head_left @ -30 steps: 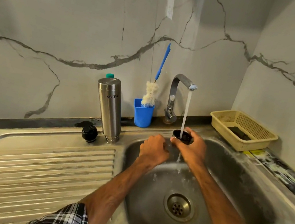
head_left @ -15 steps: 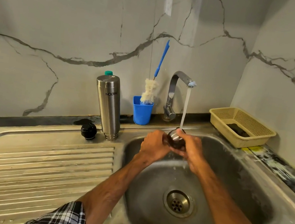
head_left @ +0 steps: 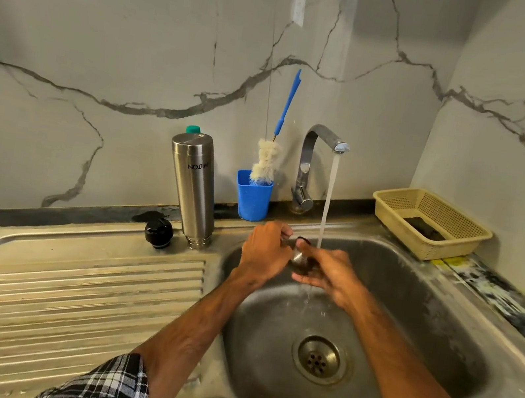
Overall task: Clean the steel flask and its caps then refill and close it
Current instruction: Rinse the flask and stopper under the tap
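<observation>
Head view, hands: the left hand (head_left: 265,251) and right hand (head_left: 328,272) meet over the back of the sink (head_left: 442,319), both gripping one steel cap (head_left: 297,256).
Left hand: fingers curled round the cap's left side, knuckles up.
Right hand: thumb on top of the cap and fingers beneath it, so the cap is pinched between them.
Steel cap: tilted, with its dark rim towards the wall, mostly hidden by the fingers.
Water: a stream (head_left: 326,202) runs from the tap (head_left: 305,171) and falls onto the right hand just beside the cap.
Steel flask (head_left: 192,187): upright on the table at the sink's back left corner, well apart from the hands.
Black cap (head_left: 158,232): on the table just left of the flask's base.
Blue cup (head_left: 253,195): between flask and tap, holding a bottle brush (head_left: 269,161) with a blue handle.
Basket (head_left: 430,223): beige, on the table at the right corner, with something dark inside.
Drainboard (head_left: 65,287): ribbed steel, left of the basin.
</observation>
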### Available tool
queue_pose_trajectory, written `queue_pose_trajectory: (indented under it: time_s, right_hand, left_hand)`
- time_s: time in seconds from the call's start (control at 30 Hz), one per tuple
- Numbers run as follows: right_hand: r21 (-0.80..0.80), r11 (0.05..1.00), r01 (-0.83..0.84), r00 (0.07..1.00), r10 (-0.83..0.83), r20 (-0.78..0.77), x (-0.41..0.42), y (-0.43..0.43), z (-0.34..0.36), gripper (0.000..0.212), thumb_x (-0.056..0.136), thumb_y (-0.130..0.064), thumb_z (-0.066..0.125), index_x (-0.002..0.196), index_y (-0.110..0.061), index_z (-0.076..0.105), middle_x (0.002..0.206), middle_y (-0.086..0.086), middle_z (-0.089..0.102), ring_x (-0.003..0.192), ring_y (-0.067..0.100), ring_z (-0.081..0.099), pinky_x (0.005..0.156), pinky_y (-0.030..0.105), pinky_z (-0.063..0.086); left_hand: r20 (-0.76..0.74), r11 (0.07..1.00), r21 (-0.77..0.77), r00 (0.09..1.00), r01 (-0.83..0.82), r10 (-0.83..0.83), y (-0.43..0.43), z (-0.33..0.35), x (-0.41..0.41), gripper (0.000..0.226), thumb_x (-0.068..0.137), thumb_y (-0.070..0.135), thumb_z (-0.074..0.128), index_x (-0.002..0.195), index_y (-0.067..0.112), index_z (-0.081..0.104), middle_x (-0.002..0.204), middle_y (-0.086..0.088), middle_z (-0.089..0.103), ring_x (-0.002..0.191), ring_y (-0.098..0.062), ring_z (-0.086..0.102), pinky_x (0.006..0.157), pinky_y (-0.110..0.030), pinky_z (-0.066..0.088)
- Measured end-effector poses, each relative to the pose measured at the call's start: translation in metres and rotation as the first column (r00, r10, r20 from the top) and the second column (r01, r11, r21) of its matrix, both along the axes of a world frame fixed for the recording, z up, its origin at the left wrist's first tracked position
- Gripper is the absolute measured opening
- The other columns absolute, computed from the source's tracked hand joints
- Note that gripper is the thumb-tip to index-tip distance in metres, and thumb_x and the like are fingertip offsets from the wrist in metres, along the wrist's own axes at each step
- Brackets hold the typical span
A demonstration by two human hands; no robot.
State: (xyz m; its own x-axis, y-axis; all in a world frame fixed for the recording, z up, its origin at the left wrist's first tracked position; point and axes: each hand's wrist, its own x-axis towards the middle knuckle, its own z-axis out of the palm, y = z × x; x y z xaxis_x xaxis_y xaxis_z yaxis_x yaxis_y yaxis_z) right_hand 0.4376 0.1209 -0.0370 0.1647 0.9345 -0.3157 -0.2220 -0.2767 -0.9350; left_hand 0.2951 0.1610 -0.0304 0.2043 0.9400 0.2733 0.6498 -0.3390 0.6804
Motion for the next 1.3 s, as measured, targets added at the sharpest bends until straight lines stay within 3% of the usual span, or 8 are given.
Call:
queue_pose_trajectory:
  time_s: [0.1, 0.17, 0.23, 0.43, 0.67, 0.9, 1.1, 1.3]
  right_hand:
    - [0.205, 0.975, 0.089, 0.863, -0.178, 0.473, -0.001, 0.001, 0.004, 0.051, 0.073, -0.017, 0.087, 0.119, -0.011, 0.065, 0.112, 0.002, 0.07, 0.099, 0.015, 0.067, 0.086, 0.03, 0.057]
    - [0.353, 0.928, 0.121, 0.74, -0.321, 0.591, 0.001, 0.003, 0.009, 0.063, 0.067, -0.018, 0.091, 0.123, -0.013, 0.063, 0.112, -0.002, 0.065, 0.102, 0.011, 0.059, 0.088, 0.022, 0.049]
    - [0.354, 0.933, 0.069, 0.715, -0.294, 0.634, 0.001, 0.0, 0.009, 0.061, 0.067, -0.017, 0.091, 0.122, -0.014, 0.064, 0.113, 0.0, 0.067, 0.098, 0.009, 0.057, 0.081, 0.014, 0.045]
    - [0.32, 0.944, 0.086, 0.701, -0.285, 0.653, 0.0, -0.001, 0.008, 0.058, 0.068, -0.021, 0.091, 0.12, -0.014, 0.065, 0.111, 0.0, 0.068, 0.096, 0.009, 0.058, 0.074, 0.012, 0.044]
    - [0.341, 0.934, 0.108, 0.688, -0.318, 0.652, 0.003, 0.0, 0.008, 0.056, 0.066, -0.023, 0.093, 0.115, -0.014, 0.067, 0.112, 0.001, 0.071, 0.102, 0.013, 0.064, 0.089, 0.025, 0.052]
    - [0.334, 0.938, 0.092, 0.668, -0.307, 0.678, 0.003, -0.003, 0.01, 0.052, 0.067, -0.023, 0.092, 0.111, -0.013, 0.068, 0.102, 0.0, 0.07, 0.085, 0.008, 0.062, 0.075, 0.017, 0.049]
    - [0.348, 0.933, 0.088, 0.667, -0.315, 0.676, 0.005, -0.003, 0.009, 0.054, 0.066, -0.026, 0.093, 0.113, -0.014, 0.069, 0.108, 0.001, 0.072, 0.091, 0.009, 0.061, 0.08, 0.02, 0.048]
    - [0.309, 0.946, 0.099, 0.677, -0.292, 0.675, 0.007, -0.002, 0.006, 0.051, 0.068, -0.022, 0.092, 0.113, -0.012, 0.069, 0.107, 0.002, 0.073, 0.084, 0.007, 0.059, 0.07, 0.011, 0.043]
  left_hand:
    - [-0.004, 1.0, -0.019, 1.0, -0.005, 0.005, -0.001, -0.003, -0.001, 0.037, 0.084, 0.001, 0.064, 0.117, 0.015, 0.066, 0.113, 0.001, 0.068, 0.106, -0.013, 0.061, 0.096, -0.039, 0.054]
    - [0.001, 1.0, -0.02, 1.0, 0.001, -0.001, 0.0, -0.005, -0.001, 0.039, 0.082, -0.001, 0.063, 0.117, 0.015, 0.066, 0.113, 0.003, 0.068, 0.105, -0.011, 0.061, 0.095, -0.037, 0.055]
    - [0.017, 1.0, -0.028, 1.0, 0.009, -0.009, 0.0, -0.007, 0.0, 0.038, 0.083, -0.001, 0.064, 0.117, 0.015, 0.067, 0.112, 0.002, 0.068, 0.104, -0.011, 0.062, 0.095, -0.036, 0.056]
    - [-0.026, 0.998, -0.067, 1.0, 0.01, -0.012, 0.002, -0.01, 0.004, 0.038, 0.084, -0.001, 0.063, 0.118, 0.015, 0.066, 0.113, 0.0, 0.068, 0.103, -0.013, 0.061, 0.096, -0.034, 0.055]
    - [-0.063, 0.996, -0.09, 0.997, 0.029, -0.035, 0.002, -0.011, 0.008, 0.038, 0.086, -0.002, 0.061, 0.12, 0.015, 0.066, 0.113, -0.002, 0.068, 0.103, -0.014, 0.061, 0.094, -0.035, 0.055]
    - [0.088, 0.999, -0.04, 0.996, 0.031, -0.027, 0.005, 0.001, 0.007, 0.047, 0.085, -0.01, 0.056, 0.128, 0.007, 0.06, 0.122, -0.005, 0.064, 0.113, -0.015, 0.059, 0.103, -0.034, 0.051]
    - [0.169, 0.992, -0.095, 0.983, 0.085, -0.068, 0.023, 0.039, 0.021, 0.047, 0.09, -0.013, 0.048, 0.132, 0.008, 0.05, 0.106, 0.007, 0.054, 0.104, -0.014, 0.053, 0.088, -0.025, 0.046]
    - [0.134, 0.966, -0.196, 0.98, 0.17, -0.146, 0.039, 0.047, 0.039, 0.077, 0.088, -0.014, 0.049, 0.157, 0.011, 0.026, 0.147, -0.008, 0.05, 0.138, -0.025, 0.048, 0.111, -0.038, 0.046]
